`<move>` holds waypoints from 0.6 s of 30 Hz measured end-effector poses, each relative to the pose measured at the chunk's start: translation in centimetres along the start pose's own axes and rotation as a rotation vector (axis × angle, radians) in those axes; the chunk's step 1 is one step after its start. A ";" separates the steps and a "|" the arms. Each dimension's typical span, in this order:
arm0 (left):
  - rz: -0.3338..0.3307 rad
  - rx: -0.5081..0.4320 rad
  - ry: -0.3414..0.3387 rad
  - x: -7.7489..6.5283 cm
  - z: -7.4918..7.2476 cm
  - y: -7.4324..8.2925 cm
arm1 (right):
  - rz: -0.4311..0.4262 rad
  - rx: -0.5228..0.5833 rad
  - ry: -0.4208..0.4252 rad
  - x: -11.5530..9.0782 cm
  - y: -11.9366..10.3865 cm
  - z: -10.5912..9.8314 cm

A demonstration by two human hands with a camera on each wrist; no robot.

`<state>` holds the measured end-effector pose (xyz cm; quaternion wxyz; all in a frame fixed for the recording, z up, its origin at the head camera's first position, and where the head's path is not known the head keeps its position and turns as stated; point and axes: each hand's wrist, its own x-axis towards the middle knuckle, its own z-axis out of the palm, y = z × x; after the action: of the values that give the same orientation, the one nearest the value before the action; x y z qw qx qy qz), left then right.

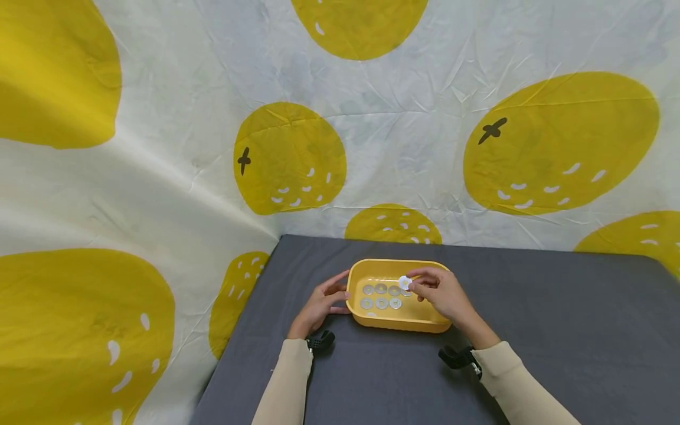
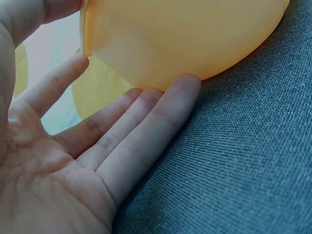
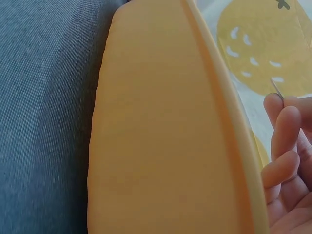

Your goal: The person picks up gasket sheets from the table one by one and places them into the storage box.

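A yellow plastic tub (image 1: 404, 324) rests on a dark grey cloth. Inside it, several flat metal washers (image 1: 378, 304) lie in two rows on the bottom. My left hand (image 1: 319, 307) is at the tub's left end, and the left wrist view has its extended fingers (image 2: 151, 131) against the outside wall, thumb up by the rim. Over the tub's right half, my right hand (image 1: 438, 290) pinches one washer (image 1: 401, 285) between thumb and index finger. That washer appears edge-on above the rim in the right wrist view, the other fingers loosely bent.
The grey cloth (image 1: 558, 330) covers the table on both sides of the tub. A white curtain with yellow fruit shapes (image 1: 404, 159) hangs behind the table and along its left side. Dark wrist straps (image 1: 459, 358) sit on both forearms.
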<state>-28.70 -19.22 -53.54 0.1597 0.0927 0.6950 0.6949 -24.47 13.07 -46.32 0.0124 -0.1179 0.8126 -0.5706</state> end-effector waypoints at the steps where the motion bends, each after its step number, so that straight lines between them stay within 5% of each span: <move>1: -0.001 0.001 0.000 0.0 0.0 0.0 | -0.002 0.003 -0.004 0.1 -0.1 0.2; 18: -0.005 0.001 0.000 0.1 -0.1 0.0 | 0.040 0.003 -0.114 2.5 1.2 2.0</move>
<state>-28.87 -19.29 -53.55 0.1613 0.0909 0.6957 0.6941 -26.81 11.08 -47.82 0.0703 -0.1342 0.8119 -0.5639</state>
